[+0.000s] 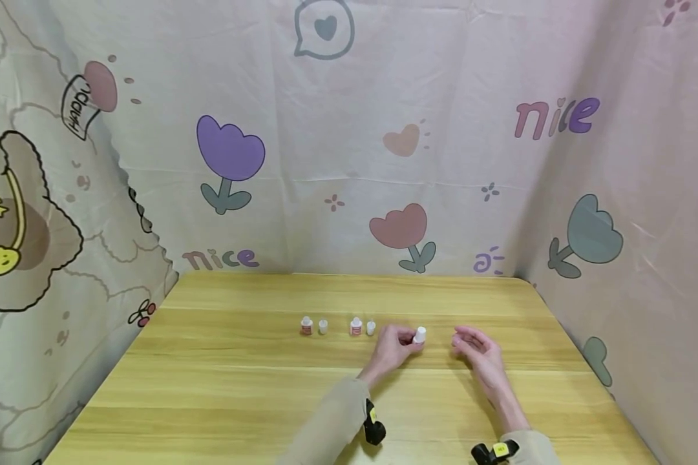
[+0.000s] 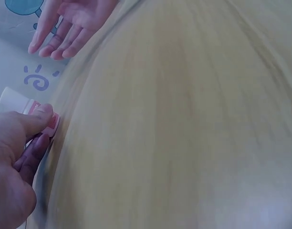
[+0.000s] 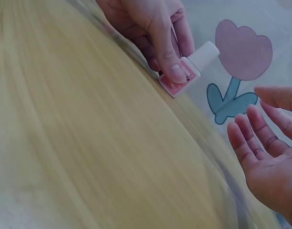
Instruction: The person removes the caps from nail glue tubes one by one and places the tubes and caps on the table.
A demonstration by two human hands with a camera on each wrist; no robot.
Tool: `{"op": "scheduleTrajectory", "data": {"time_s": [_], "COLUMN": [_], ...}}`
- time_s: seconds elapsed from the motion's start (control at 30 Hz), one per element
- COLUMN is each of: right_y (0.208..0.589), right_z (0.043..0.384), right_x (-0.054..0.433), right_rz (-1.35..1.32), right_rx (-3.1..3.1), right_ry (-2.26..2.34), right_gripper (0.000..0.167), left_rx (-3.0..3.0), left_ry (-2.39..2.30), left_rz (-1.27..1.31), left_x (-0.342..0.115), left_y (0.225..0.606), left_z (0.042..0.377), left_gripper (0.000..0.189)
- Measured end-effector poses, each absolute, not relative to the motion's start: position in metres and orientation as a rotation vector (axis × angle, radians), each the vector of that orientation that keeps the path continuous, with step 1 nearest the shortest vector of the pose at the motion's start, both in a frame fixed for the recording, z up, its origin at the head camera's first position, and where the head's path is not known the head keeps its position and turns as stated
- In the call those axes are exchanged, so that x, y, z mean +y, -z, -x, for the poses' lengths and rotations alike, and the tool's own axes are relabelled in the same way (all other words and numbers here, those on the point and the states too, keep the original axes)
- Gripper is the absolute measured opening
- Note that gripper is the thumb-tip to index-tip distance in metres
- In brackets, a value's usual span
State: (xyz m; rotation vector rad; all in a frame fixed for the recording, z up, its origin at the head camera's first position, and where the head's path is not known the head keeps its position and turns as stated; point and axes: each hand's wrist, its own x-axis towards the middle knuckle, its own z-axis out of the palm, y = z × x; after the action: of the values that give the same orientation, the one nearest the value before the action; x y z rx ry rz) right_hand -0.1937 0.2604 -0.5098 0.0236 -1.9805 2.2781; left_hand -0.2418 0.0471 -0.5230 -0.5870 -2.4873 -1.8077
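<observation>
My left hand [image 1: 391,352] pinches a small bottle [image 1: 420,336] between thumb and fingers. A pink-red label and a tall white cap show on this bottle [image 3: 184,76] in the right wrist view. It stands upright, with its base at the table top. To the right of it, apart from the bottle, my right hand [image 1: 481,358] is held with fingers loosely bent and nothing in them; the right wrist view shows this hand [image 3: 275,157] palm up.
Left of my hands stand two similar uncapped bottles, one farther left [image 1: 306,327] and one nearer [image 1: 356,328]. Beside each is a white cap, the left cap [image 1: 323,327] and the right cap [image 1: 371,329]. A patterned cloth [image 1: 326,161] hangs behind the wooden table [image 1: 238,400].
</observation>
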Motion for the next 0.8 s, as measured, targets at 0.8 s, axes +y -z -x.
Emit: {"op": "scheduleTrajectory", "data": {"time_s": [0.8], "right_y": [0.508], "right_z": [0.199], "right_x": [0.209], "right_rz": [-0.294], "right_rx": [-2.211], "right_ry": [-2.217], "right_gripper": [0.044], "left_rx": [-2.579], "left_ry": [1.776], "left_rz": [0.806], "left_x": [-0.055], "left_y": [0.523], "left_z": [0.219], "left_gripper": [0.013]}}
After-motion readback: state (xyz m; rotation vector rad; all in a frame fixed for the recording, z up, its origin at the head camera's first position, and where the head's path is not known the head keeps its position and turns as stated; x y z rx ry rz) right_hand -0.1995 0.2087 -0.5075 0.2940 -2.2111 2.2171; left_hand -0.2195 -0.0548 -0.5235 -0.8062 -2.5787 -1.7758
